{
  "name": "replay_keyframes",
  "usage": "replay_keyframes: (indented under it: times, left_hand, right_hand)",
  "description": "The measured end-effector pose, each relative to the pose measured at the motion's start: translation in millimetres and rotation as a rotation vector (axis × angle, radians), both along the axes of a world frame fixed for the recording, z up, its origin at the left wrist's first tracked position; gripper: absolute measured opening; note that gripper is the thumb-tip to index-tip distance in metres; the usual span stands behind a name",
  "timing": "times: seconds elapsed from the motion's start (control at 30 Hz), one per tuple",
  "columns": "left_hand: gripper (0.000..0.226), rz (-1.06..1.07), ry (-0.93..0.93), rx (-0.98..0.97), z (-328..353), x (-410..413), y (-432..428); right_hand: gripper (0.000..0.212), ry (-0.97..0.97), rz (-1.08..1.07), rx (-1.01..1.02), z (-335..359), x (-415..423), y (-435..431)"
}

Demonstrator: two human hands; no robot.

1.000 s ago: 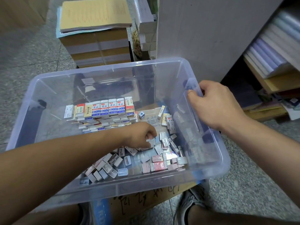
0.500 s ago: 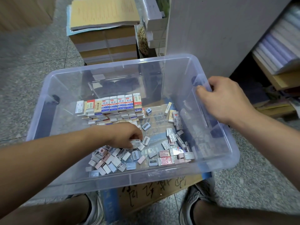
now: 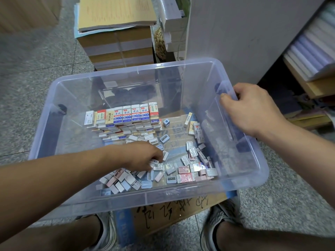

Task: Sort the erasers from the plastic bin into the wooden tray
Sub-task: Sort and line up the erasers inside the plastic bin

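Observation:
A clear plastic bin (image 3: 76, 98) sits in front of me on a cardboard box. Inside, a neat stack of boxed erasers (image 3: 126, 116) stands at the back left. Loose small erasers and sharpeners (image 3: 183, 169) lie scattered across the near and right floor of the bin. My left hand (image 3: 139, 156) reaches down into the loose pile, fingers curled around small erasers (image 3: 155, 162). My right hand (image 3: 252, 107) grips the bin's right rim. No wooden tray is in view.
A tall stack of paper reams (image 3: 117, 42) with yellow sheets on top stands behind the bin. A white cabinet side (image 3: 235, 33) rises at the right, with shelves of packs (image 3: 311, 55) beyond. The cardboard box (image 3: 172, 212) and my two shoes (image 3: 219, 225) are below.
My left hand has drawn back leftward across the loose erasers, gathering some under its fingers. The view has pulled back, so the bin looks farther away. My right hand stays on the rim.

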State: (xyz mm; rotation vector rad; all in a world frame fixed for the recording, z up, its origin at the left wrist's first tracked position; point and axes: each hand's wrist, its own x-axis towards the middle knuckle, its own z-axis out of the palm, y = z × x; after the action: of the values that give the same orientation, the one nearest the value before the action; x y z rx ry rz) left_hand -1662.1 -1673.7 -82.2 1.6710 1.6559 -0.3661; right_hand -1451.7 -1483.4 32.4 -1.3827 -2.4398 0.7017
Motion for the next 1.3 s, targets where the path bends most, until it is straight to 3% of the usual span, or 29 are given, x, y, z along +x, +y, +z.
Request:
replay_keyframes:
  times: [0.23, 0.6, 0.73, 0.93, 1.17, 1.3]
  left_hand:
    - [0.052, 0.142, -0.038, 0.048, -12.9, 11.6, -3.4]
    - [0.040, 0.065, -0.100, -0.111, -8.8, 14.7, 1.8]
    - [0.051, -0.022, -0.045, -0.133, -9.0, 19.0, 0.0]
    - [0.059, 0.027, -0.057, -0.148, -6.1, 20.3, 2.3]
    - [0.043, 0.066, -0.069, -0.133, -6.7, 17.8, 1.4]
    - [0.037, 0.191, -0.142, -0.110, -1.8, 10.5, 2.5]
  right_hand:
    - [0.038, 0.001, 0.003, -0.001, 0.4, 0.2, -0.1]
    - [0.037, 0.014, 0.007, 0.004, -0.4, -0.4, -0.2]
    - [0.038, 0.019, 0.007, 0.001, -0.6, 0.2, -0.2]
    - [0.037, 0.018, 0.007, 0.006, -0.6, 0.1, -0.2]
    - [0.038, 0.026, 0.014, 0.005, -0.9, 0.3, 0.1]
    - [0.037, 0.026, 0.008, -0.010, -1.6, 0.3, 0.6]
